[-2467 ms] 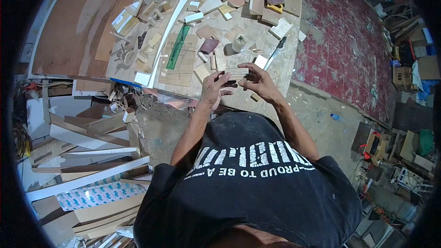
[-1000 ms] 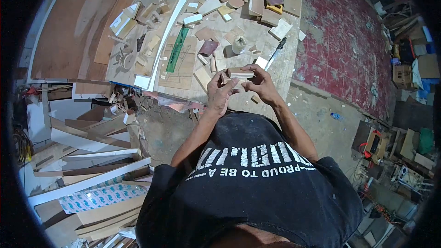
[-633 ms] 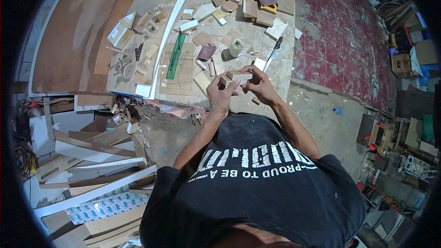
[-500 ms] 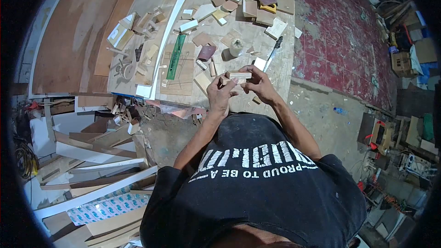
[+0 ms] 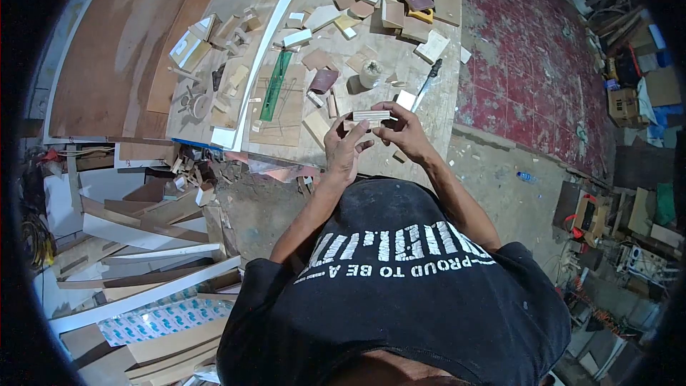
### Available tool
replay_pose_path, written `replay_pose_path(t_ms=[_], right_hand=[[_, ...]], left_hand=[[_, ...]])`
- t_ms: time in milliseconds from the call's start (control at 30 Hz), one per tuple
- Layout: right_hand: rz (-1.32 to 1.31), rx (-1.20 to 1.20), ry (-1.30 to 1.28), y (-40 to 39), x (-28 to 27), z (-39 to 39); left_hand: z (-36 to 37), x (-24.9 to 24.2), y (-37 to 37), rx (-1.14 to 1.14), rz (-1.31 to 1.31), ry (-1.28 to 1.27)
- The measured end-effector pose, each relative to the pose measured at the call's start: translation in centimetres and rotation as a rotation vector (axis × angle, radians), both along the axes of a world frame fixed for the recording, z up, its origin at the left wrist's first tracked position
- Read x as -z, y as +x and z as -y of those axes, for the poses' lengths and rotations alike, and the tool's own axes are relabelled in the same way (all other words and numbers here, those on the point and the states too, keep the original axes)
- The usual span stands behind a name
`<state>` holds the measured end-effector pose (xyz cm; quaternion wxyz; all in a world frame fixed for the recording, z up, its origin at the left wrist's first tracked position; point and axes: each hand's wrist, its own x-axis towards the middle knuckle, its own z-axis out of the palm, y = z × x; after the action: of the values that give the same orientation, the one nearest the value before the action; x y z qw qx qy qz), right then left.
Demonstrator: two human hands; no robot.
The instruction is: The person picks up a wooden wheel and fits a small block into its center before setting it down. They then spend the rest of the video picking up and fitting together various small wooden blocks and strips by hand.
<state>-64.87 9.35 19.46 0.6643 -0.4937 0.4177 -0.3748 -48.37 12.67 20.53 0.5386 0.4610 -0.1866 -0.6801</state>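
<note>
While white lettering on the black T-shirt (image 5: 400,307) reads "PROUD TO BE A", the larger characters beside it are not fully legible. On the body's side of the pale round container (image 5: 371,73), a small rectangular block of layered wood (image 5: 371,115) shows pale and brown stripes along its edge. The left hand (image 5: 343,144) and right hand (image 5: 407,132), both partly curled, pinch its opposite ends. Left of the container lies a long green translucent strip (image 5: 276,87).
</note>
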Motion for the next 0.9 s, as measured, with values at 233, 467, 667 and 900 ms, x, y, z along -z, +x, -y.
replay_pose_path(t_ms=[233,467,667,900], right_hand=[[-0.002,0.033,0.007,-0.1,-0.3,-0.5],[-0.010,0.036,-0.001,-0.5,-0.3,-0.6],[-0.006,0.035,-0.017,-0.5,-0.2,-0.4],[-0.014,-0.042,0.006,-0.2,-0.5,0.4]], left_hand=[[-0.1,0.5,-0.3,0.013,0.002,-0.001],[0.1,0.3,-0.7,0.008,-0.014,0.014],[0.1,0.8,-0.7,0.001,-0.068,0.019],[0.2,1.3,-0.4,-0.045,-0.132,0.022]])
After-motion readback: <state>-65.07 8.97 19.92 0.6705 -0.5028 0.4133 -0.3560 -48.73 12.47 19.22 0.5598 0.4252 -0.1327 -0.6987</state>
